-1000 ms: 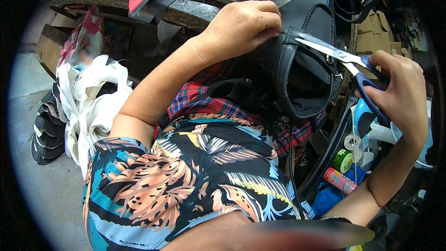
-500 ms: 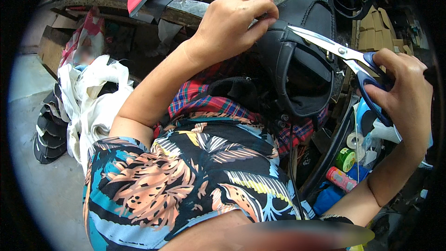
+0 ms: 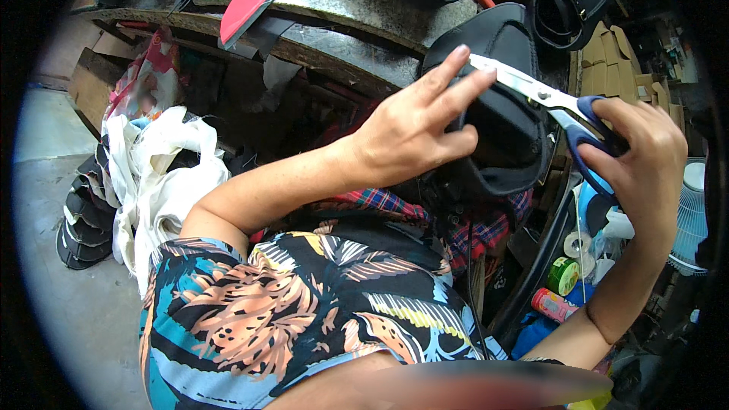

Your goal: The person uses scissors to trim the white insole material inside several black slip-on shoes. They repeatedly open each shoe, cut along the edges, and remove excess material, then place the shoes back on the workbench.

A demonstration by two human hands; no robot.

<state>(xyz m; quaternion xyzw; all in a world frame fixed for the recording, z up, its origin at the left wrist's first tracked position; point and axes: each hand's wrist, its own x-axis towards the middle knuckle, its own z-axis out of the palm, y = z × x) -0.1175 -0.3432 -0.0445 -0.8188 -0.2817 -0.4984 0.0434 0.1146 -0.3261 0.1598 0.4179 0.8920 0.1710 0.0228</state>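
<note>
Okay, I see the right hand [image 3: 644, 137] gripping blue-handled scissors [image 3: 544, 96] over the black shoe [image 3: 507, 125] near the bench [image 3: 364, 11], left hand [image 3: 410, 133] spread and seemingly empty by the tips, so I'd brace the shoe with it, well clear of cutting.

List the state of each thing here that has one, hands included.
Scissors: blades together or nearly so
Right hand: closed around the scissors' handles
Left hand: open, fingers spread near the blade tips
Black shoe: partly hidden behind the left hand; fastening unclear
White cloth: bunched, creased
</note>
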